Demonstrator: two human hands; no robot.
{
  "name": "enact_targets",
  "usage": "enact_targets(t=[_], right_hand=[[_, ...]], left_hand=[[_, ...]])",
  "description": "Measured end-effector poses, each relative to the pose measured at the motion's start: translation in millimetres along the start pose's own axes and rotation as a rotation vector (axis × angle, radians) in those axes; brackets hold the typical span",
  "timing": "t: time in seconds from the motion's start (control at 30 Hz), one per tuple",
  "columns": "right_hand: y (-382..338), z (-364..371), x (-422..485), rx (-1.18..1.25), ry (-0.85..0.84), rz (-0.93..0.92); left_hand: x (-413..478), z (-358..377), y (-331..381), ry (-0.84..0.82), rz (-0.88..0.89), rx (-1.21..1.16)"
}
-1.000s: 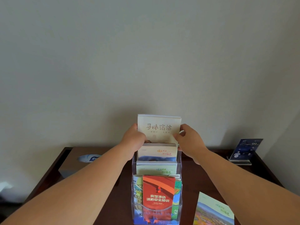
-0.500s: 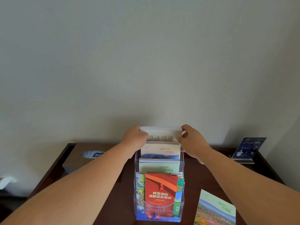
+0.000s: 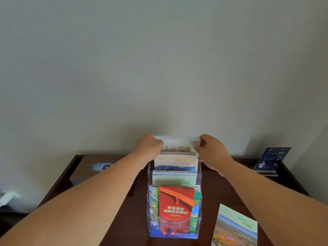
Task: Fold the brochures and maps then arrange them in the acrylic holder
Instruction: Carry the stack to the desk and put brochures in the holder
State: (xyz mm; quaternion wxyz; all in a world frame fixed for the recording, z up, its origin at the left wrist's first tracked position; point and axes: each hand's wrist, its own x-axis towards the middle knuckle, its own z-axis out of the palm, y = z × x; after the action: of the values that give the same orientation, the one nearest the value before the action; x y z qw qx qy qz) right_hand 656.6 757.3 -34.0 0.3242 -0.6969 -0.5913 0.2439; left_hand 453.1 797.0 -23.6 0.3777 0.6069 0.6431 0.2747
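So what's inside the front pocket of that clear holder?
A red brochure stands in front; colourful maps peek out behind it on both sides. The brochure covers how many there are.

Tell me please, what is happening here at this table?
A person holds a cream brochure upright in the rear tier of the clear acrylic holder. The left hand grips its top left corner and the right hand pinches its right edge. The tiers in front already hold brochures, with a red brochure in the lowest pocket. One loose brochure lies flat on the table, right of the holder.
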Motion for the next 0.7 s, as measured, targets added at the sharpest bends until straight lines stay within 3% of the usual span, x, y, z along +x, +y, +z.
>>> enact_targets(t=[0.2, 0.7], right_hand=[[-3.4, -1.9, 0.3, -0.069, -0.026, 0.002], [-3.8, 2.6, -3.6, 0.027, -0.004, 0.031]], left_hand=[[-0.9, -2.9, 5.0, -0.053, -0.028, 0.034], [-2.5, -4.8, 7.4, 0.023, 0.066, 0.099]])
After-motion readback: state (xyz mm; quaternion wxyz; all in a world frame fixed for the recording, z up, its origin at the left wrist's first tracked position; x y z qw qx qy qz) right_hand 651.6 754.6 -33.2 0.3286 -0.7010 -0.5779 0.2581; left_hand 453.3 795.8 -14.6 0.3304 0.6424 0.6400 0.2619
